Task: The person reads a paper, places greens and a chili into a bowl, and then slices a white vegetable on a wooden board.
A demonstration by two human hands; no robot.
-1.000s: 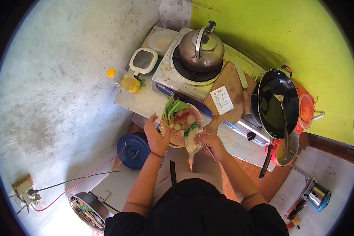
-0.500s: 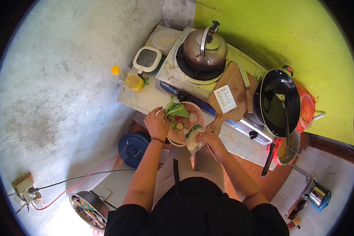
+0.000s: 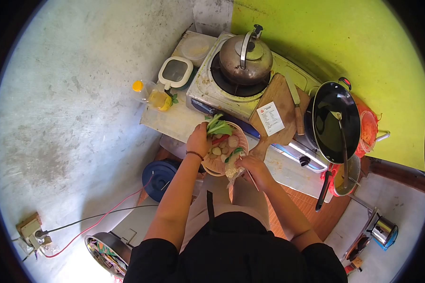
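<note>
My left hand (image 3: pixel 199 140) is closed around leafy greens (image 3: pixel 218 126) at the left rim of a pale pink basket (image 3: pixel 243 137). The leaves lean over the basket's far side. Inside it are several round pale balls (image 3: pixel 216 151) and something red (image 3: pixel 220 139) under the greens. On the near right side, my right hand (image 3: pixel 253 168) grips a clear plastic bag (image 3: pixel 233 170) with small pale pieces and a bit of green in it. A thin pale strip (image 3: pixel 253 181) sticks out below that hand. The basket is close to my lap, in front of the counter.
Ahead stands a gas stove (image 3: pixel 203 89) with a kettle (image 3: pixel 245 59). A cutting board (image 3: pixel 281 101) bears a knife (image 3: pixel 295 101) and a printed card (image 3: pixel 270 118). To the right is a wok (image 3: pixel 323 122); to the left, an oil bottle (image 3: pixel 158 99) and a blue lidded bucket (image 3: pixel 158 181).
My left hand has moved up and to the right with the greens, further over the basket. My right hand has stayed nearly still with the plastic bag.
</note>
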